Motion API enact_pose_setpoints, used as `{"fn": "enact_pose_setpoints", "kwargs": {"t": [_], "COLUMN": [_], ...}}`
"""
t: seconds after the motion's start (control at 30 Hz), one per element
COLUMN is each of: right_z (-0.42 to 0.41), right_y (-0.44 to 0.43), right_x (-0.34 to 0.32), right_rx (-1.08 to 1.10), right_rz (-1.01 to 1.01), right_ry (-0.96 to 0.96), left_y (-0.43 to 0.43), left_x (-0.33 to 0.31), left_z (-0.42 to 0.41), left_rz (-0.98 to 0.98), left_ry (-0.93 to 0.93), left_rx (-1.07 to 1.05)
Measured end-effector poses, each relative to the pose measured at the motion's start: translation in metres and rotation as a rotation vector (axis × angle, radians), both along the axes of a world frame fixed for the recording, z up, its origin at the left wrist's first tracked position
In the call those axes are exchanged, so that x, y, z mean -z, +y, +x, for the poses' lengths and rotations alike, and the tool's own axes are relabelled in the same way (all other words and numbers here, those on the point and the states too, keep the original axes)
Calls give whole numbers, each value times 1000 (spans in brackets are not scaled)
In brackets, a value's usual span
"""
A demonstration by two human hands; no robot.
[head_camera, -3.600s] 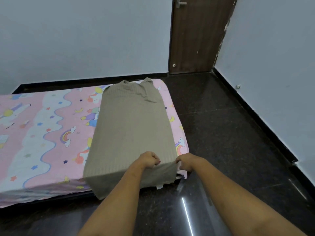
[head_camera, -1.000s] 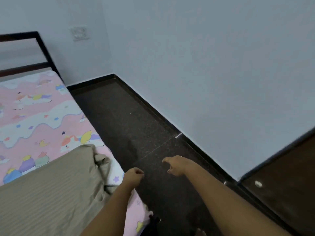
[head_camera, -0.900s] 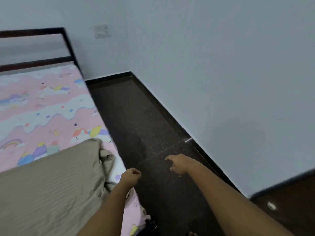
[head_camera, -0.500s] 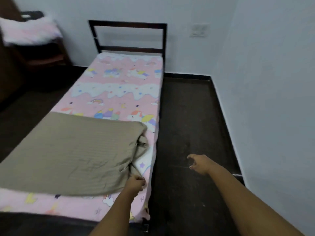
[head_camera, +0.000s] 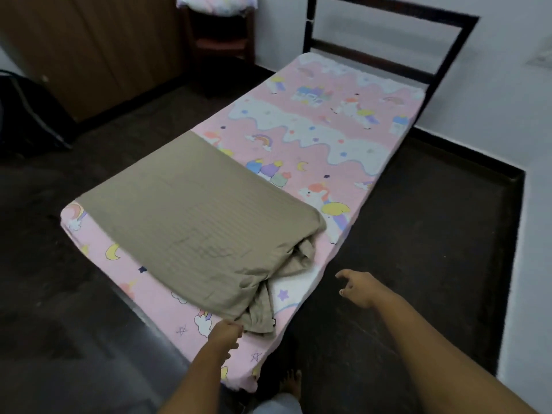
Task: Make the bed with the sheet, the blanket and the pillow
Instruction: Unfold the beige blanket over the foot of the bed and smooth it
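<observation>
Far to the left of the bed [head_camera: 370,192] there's a dark bag [head_camera: 27,115] on the floor, cut off by the frame edge and too blurred to read. Next to it stands a brown wardrobe [head_camera: 89,52]. Beyond the bed's head end is a chair [head_camera: 221,34] with a pink-and-white bundle [head_camera: 216,2] on top. The frame chops the bundle off, so I can't tell whether that's the pillow.

Now the bed itself. A khaki blanket [head_camera: 194,222], finely striped, lies flat across the foot half, and its near right corner is bunched into loose folds. The left hand [head_camera: 225,333] has that bunched corner pinched in curled fingers, right at the foot edge of the bed. What's under the folds is hidden.

Beneath it, the pink sheet [head_camera: 328,138] with unicorns, rainbows and moons is stretched smooth over the mattress, bare toward the head end.

The right hand [head_camera: 361,289] hangs in the air just off the bed's right side, fingers spread loose and holding nothing. So the two hands are apart.

A bare foot [head_camera: 291,383] peeks out on the floor by the bed's near corner. The dark headboard [head_camera: 388,34] stands at the far end. On the wall to the right of the bed is a pale plate [head_camera: 540,59], smeared by blur.
</observation>
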State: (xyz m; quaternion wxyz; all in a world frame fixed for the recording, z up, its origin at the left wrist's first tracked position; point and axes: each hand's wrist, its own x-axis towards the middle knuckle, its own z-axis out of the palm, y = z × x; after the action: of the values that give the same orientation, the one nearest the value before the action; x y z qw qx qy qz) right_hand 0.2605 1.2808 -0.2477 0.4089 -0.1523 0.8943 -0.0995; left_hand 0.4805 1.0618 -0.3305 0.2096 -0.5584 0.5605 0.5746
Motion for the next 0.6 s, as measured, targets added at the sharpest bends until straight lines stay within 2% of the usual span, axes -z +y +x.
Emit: {"fn": "enact_pose_setpoints", "kwargs": {"t": [0.1,0.2,0.33,0.47,0.53,0.6], "right_z": [-35,-58,-75,-82,-83,-89], "right_y": [-8,-24,-53,-81,-86,-88], "right_x": [15,38,79,122,145,168], "right_rx": [14,91,131,188,284,486], "right_rz": [3,-74,-111,-135,-139,-176], "right_ry": [-20,-71,-163,-260,-311,-405], "left_y": [-2,-4,6,32,45,56], "left_x": [5,17,37,70,87,102], "left_z": [-19,-35,-51,-63,-73,-81], "left_rz": [-2,-24,-39,25,13,-70], "left_ry": [-78,-106,-245,-261,-269,-322], "left_rx": [-27,-56,-81,-335,-484,-586]}}
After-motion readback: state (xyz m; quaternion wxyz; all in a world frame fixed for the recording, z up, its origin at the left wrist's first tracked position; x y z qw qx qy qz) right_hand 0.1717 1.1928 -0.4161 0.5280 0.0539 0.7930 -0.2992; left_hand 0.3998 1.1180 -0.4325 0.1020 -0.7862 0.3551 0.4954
